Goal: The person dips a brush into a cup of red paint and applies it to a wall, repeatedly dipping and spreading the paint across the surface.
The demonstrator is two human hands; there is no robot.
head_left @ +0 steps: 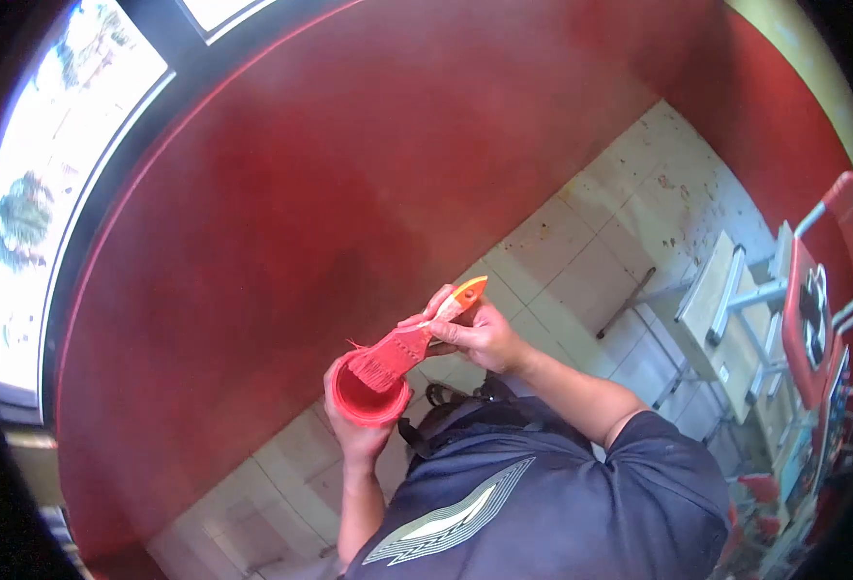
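Observation:
My left hand [354,435] grips a small round cup of red paint [367,394] from below, held in front of my chest. My right hand [480,333] holds a paintbrush [417,340] by its orange handle. The brush's red-soaked bristles rest at the cup's rim, pointing down and left. Both hands are close together, just in front of the red painted wall [281,213].
A window [40,193] with a dark frame sits at the left of the wall. The floor [581,261] is pale tile with paint spots. A metal stepladder [736,309] with red parts stands at the right.

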